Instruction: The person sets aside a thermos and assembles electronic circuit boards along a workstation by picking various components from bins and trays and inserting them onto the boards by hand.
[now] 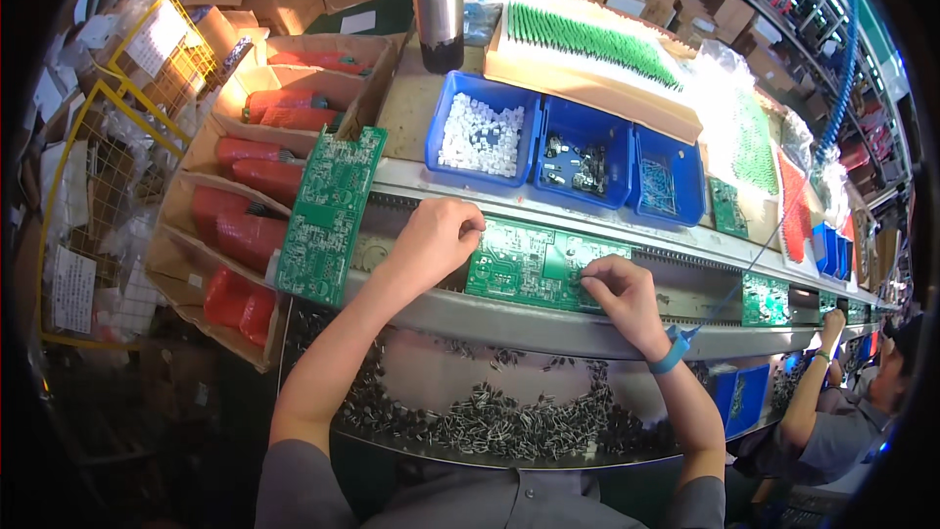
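Note:
A green circuit board [519,260] lies flat on the metal conveyor rails in front of me. My left hand [436,240] is at its upper left edge, fingertips pinched together. Over the board's right part, my right hand [627,299] has thumb and fingers closed in a pinch close to its surface. Whatever either pinch holds is too small or hidden to make out. A blue wrist strap [670,352] with a cord circles my right wrist. Nearest my body, a tray [416,362] holds a heap of loose black components with wire leads [514,421].
Another green board [328,211] leans across the rails at left, beside a divided carton [166,260] of red-wrapped bundles. Behind the rails stand blue bins [470,176] of small parts and a steel flask [438,5]. A co-worker [832,431] works at right, past another board [766,300].

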